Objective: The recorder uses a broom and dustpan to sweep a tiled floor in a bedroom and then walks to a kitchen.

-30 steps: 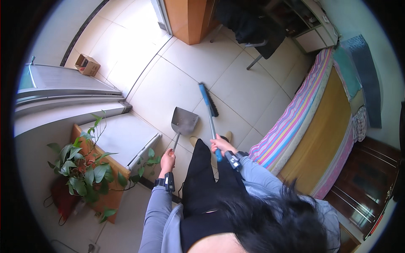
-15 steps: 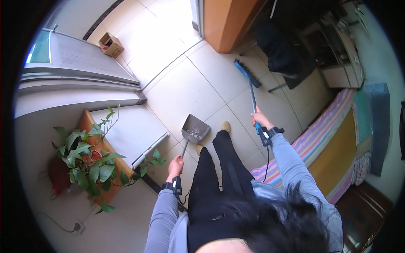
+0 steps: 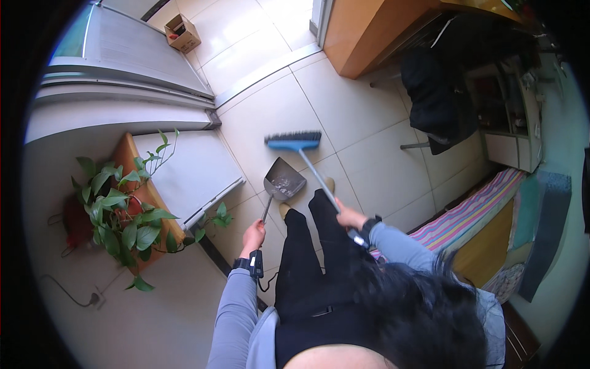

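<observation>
My left hand (image 3: 254,235) is wrapped round the handle of a grey dustpan (image 3: 287,181), which rests on the floor just ahead of my left foot. Bits of pale dust lie in its pan. In my right hand (image 3: 351,218) is the grey shaft of a broom (image 3: 294,145). The broom's blue head with dark bristles hangs beyond the dustpan, apart from its open edge, bristles facing away from me. I cannot tell whether the bristles touch the tiles. Both wrists wear black bands with small devices.
A leafy potted plant (image 3: 117,215) stands at left beside a white-topped cabinet (image 3: 190,169). A dark-draped chair (image 3: 436,101) is at the far right, near a bed with striped bedding (image 3: 458,212). Past the doorway sits a cardboard box (image 3: 183,34). A wooden cabinet corner (image 3: 356,46) juts in.
The broom head has swung left from beside the chair to beyond the dustpan, and my right hand has come inward and nearer. The dustpan stays in about the same place.
</observation>
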### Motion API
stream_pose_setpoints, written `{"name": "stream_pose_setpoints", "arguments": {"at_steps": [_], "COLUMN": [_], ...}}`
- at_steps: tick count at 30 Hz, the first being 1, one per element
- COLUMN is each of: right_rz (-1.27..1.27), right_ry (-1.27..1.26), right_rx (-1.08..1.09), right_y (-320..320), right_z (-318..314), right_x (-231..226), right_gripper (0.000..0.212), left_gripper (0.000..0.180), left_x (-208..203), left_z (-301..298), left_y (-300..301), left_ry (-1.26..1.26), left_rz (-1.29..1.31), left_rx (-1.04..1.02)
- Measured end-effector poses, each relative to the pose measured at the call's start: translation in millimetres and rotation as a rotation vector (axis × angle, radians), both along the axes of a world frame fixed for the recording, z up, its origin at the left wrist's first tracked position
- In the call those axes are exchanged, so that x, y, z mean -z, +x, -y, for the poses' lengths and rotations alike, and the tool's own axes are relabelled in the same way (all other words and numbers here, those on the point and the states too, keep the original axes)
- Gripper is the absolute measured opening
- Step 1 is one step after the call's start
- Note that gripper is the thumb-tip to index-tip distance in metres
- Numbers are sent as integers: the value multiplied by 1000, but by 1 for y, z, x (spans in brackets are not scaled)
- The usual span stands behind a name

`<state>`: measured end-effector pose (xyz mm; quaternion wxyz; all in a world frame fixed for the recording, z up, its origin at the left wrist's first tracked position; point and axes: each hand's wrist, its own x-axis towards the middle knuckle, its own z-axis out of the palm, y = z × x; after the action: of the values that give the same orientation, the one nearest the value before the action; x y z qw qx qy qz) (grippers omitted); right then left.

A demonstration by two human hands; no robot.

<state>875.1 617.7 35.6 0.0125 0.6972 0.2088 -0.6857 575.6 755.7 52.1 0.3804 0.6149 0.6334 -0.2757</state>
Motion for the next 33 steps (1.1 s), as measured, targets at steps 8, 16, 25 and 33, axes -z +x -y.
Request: {"name": "stream_pose_setpoints", "arguments": {"at_steps": [8,16,25,33], "right_rz": [-338,29,180,197], "right_ry": [-140,230,109,-15], "right_rx": [484,196,-231,-574], "right_y": [24,121,64,-41], "right_z": [24,-103,-180,-27], "right_x": [-80,-32,45,3], "right_gripper": [64,67,71,80], "left_gripper": [30,33,33,27], "left_x": [0,-21,-43,-41], "left_z": [1,31,71,88], "left_y": [-1,-31,-69,-138], "left_ry": [-39,-63,-148,-108], "left_rz": [16,94,173,96], "left_rx": [-130,-433,-862,-717]}}
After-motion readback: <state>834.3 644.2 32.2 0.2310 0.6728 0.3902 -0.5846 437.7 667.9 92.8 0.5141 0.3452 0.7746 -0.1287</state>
